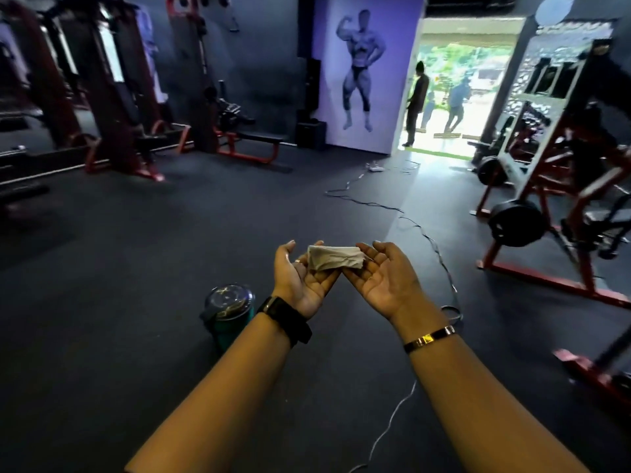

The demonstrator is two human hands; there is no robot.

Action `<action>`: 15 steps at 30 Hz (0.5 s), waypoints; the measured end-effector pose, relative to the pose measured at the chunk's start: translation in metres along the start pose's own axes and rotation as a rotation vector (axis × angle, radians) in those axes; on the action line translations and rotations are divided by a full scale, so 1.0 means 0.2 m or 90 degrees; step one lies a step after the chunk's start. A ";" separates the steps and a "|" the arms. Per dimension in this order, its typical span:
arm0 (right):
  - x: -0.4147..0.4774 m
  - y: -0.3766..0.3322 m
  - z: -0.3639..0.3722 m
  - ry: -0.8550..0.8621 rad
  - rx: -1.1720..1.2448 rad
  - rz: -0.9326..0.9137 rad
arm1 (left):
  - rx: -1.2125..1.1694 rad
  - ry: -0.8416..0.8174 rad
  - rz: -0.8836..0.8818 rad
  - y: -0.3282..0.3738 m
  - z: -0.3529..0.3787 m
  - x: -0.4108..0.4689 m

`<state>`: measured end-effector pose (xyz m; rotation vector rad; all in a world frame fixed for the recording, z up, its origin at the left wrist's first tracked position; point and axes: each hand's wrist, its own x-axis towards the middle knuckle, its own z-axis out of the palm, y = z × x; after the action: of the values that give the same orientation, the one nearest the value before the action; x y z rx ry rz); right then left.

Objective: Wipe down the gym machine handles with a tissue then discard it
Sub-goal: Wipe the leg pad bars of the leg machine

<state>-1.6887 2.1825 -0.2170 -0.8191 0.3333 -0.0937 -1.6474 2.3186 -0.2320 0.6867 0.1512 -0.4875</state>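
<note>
While palms face up, tissue spans both.

Tissue: off-white, crumpled and folded into a rough flat strip, long axis roughly horizontal. Sits just below frame centre, spanning the fingertips of two upturned palms. Surface creased, greyish shading along the folds. Gym machine: red steel frame with black weight plates, right edge of frame, well apart from the tissue; handles not clearly distinguishable.
</note>
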 end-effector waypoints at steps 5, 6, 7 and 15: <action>0.21 0.08 0.12 -0.032 -0.007 0.029 | -0.007 0.026 0.033 0.14 -0.10 0.12; 0.25 0.09 0.14 -0.032 -0.007 0.033 | -0.007 0.031 0.037 0.16 -0.11 0.16; 0.30 0.10 0.14 -0.033 -0.005 0.035 | -0.009 0.035 0.040 0.17 -0.11 0.19; 0.73 -0.08 0.08 -0.032 -0.010 0.033 | -0.001 0.037 0.044 0.18 0.04 0.63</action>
<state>-1.5451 2.1513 -0.2324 -0.8265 0.3076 -0.0214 -1.5202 2.2890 -0.2422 0.7032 0.1823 -0.4010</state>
